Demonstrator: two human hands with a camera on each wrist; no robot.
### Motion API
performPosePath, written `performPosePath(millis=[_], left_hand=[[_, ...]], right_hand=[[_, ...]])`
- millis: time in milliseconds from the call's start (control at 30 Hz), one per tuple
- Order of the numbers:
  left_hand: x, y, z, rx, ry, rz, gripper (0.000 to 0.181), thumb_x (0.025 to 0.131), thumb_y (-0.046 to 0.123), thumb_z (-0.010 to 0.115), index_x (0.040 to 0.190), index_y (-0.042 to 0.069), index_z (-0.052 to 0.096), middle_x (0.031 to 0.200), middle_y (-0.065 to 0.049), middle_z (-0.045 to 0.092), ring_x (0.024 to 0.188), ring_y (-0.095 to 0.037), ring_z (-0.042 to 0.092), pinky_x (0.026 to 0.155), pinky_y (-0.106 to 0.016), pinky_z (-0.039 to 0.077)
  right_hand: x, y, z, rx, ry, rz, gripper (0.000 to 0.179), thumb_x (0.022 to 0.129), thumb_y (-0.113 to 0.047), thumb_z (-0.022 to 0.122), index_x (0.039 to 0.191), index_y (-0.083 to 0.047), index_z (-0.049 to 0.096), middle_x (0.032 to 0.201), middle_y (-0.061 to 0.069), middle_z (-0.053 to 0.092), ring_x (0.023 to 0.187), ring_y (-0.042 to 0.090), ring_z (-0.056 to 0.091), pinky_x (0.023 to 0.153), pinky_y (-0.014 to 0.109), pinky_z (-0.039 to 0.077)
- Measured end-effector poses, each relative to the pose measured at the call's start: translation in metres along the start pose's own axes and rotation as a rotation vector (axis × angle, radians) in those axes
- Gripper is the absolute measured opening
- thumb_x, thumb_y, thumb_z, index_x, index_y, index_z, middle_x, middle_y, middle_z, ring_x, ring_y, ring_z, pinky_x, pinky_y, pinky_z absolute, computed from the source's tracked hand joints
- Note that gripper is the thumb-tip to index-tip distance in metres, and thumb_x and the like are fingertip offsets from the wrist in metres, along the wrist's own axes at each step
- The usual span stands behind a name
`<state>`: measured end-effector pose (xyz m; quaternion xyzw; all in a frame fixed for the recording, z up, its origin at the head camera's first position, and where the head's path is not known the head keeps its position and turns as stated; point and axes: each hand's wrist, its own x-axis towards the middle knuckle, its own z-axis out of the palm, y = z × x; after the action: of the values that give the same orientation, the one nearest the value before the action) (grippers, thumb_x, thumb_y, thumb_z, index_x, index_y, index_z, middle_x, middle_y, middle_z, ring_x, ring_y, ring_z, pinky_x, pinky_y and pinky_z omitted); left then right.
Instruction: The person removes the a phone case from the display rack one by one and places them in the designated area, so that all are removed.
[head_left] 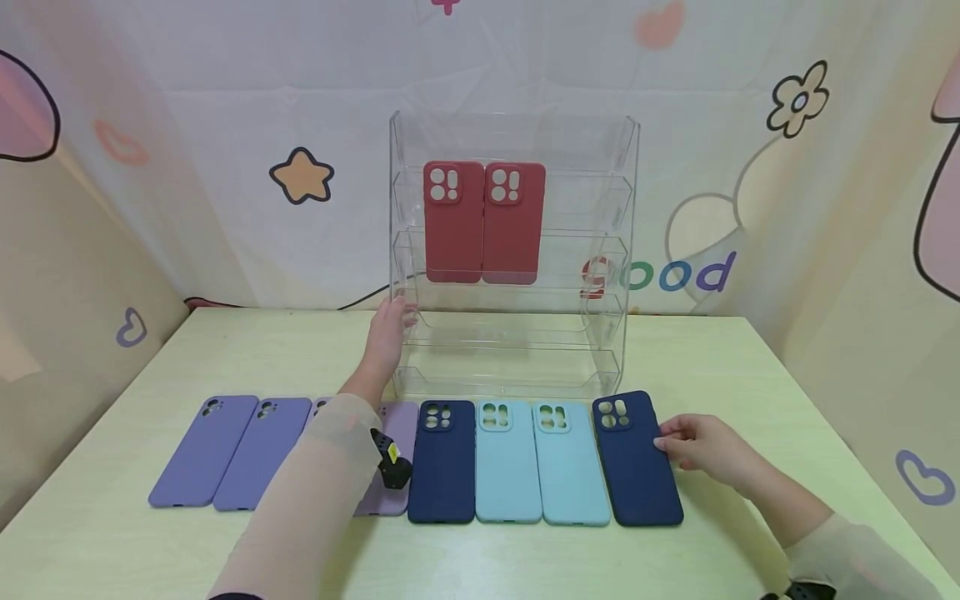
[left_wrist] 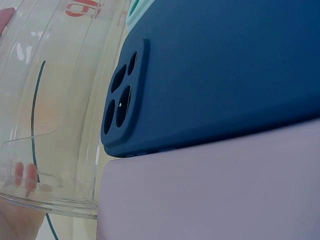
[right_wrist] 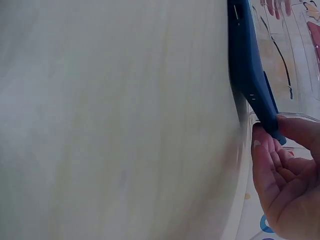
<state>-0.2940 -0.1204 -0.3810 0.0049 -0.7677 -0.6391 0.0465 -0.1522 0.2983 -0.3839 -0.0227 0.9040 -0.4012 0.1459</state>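
My left hand (head_left: pixel 386 337) grips the left side of a clear tiered display rack (head_left: pixel 510 387); two of its fingertips (left_wrist: pixel 30 176) show through the clear plastic. My right hand (head_left: pixel 708 448) pinches the right edge of a dark blue phone case (head_left: pixel 637 467), thumb on top and fingers beneath. In the right wrist view, that case's edge (right_wrist: pixel 250 75) tilts up off the table at the pinched side. To its left lie two light blue cases (head_left: pixel 508 475) and another dark blue case (head_left: pixel 442 475). Two red cases (head_left: pixel 453 229) stand side by side on an upper tier.
Several purple phone cases (head_left: pixel 202 454) lie in a row on the left of the pale table (head_left: pixel 105 542), partly hidden by my left forearm. A printed curtain (head_left: pixel 225 83) hangs behind the rack, and a dark cord (left_wrist: pixel 34 110) runs behind it.
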Motion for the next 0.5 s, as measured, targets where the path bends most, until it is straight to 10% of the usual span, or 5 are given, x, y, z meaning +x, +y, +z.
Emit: performPosePath(millis=[500], left_hand=[[-0.0014,0.0009,-0.0004,-0.014,0.000,-0.005,0.054,0.099,0.041,0.024,0.135,0.006,0.042,0.132,-0.016,0.049,0.117,-0.030,0.050,0.102,-0.052,0.029]], right_hand=[[0.0070,-0.0040,-0.0001,-0.091,-0.104,0.044,0.031,0.091,-0.016,0.059,0.106,0.011,0.058,0.085,0.006,0.062,0.076,0.018,0.058,0.068,0.036,0.053]])
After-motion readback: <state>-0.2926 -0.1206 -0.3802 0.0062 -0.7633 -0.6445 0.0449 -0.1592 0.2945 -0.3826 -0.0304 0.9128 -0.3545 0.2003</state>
